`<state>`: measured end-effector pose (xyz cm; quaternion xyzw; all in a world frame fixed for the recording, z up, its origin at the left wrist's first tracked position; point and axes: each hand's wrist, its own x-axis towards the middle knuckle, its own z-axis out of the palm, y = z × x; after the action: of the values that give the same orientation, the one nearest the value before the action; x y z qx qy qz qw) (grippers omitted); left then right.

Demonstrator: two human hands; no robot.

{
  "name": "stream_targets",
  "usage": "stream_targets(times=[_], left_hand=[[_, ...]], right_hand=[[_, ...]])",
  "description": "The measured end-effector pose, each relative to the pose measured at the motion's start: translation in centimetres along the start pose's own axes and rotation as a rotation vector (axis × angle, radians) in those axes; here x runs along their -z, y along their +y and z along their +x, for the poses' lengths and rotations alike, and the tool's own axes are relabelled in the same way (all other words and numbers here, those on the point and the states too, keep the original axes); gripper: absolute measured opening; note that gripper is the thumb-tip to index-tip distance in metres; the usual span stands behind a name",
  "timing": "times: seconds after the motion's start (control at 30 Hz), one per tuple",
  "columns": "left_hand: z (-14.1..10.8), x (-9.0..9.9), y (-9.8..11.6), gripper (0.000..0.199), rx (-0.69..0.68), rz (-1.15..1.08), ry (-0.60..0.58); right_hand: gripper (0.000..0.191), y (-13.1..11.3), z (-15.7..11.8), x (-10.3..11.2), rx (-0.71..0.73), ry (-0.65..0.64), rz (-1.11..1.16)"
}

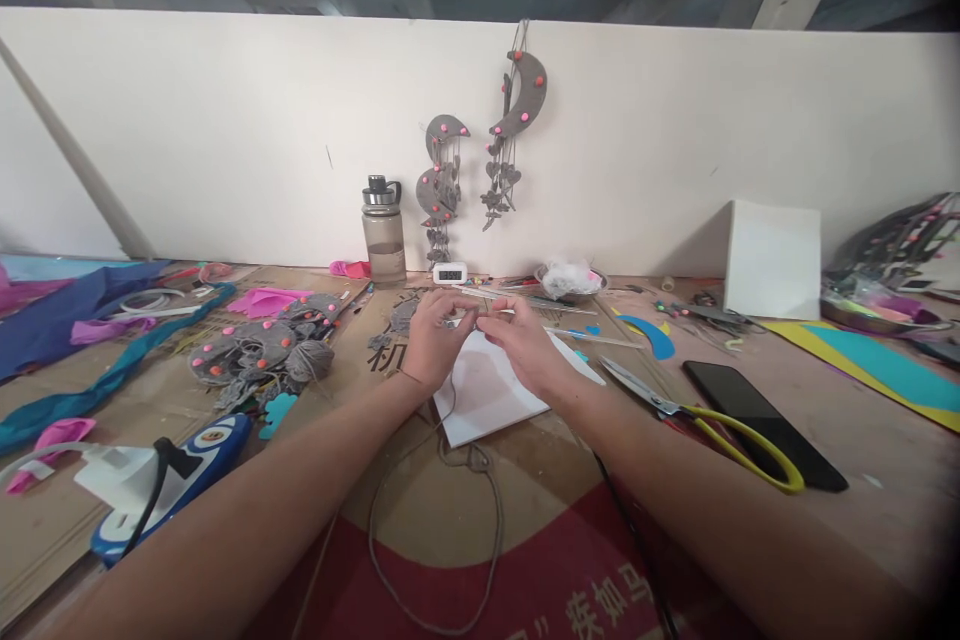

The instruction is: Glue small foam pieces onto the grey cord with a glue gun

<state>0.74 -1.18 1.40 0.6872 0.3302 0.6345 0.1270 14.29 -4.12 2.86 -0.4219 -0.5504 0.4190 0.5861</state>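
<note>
Over a white board point(499, 385), my left hand point(437, 340) and my right hand point(521, 340) meet almost fingertip to fingertip. Both are closed in a pinch on a strand of grey yarn point(499, 530). From the fingers the yarn runs down past the board's left edge and lies in a wide loop on the cardboard. What else may sit between the fingertips is too small to make out. Large scissors with yellow handles point(731, 430) lie right of my right hand, beside a black phone point(757, 420). Behind my left hand lies a grey felt piece point(403, 316).
Grey moon hangings point(529, 95) with pink dots hang on the white wall. A water bottle point(386, 240), a small digital clock point(450, 274) and a bowl of white fluff point(570, 280) stand at the back. Left are a grey felt bundle point(262, 350) and a power strip point(217, 440).
</note>
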Motion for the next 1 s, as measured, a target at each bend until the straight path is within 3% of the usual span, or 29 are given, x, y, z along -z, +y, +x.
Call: stream_targets(times=[0.1,0.2,0.4,0.57,0.73,1.0], left_hand=[[-0.3,-0.3,0.2,0.011,0.054,-0.077,-0.006],[-0.7,-0.8,0.2,0.006,0.194,-0.166,-0.014],[-1.2,-1.5,0.0,0.013,0.444,-0.354,-0.032],[-1.1,-1.5,0.7,0.017,0.477,-0.384,-0.030],[-1.1,-1.4,1.1,0.018,0.496,-0.366,-0.054],[-1.2,-1.5,1.1,0.020,0.515,-0.477,-0.077]], right_hand=[[0.034,-0.1,-0.3,-0.3,-0.127,-0.020,0.197],[0.027,-0.1,-0.5,0.2,-0.127,-0.028,0.262],[0.021,1.7,-0.4,1.0,-0.057,0.015,0.085],[0.020,1.7,-0.8,0.9,0.074,0.076,-0.204],[0.018,0.9,-1.1,1.0,0.147,0.092,-0.242],[0.021,1.0,-0.9,1.3,0.138,0.166,-0.302]])
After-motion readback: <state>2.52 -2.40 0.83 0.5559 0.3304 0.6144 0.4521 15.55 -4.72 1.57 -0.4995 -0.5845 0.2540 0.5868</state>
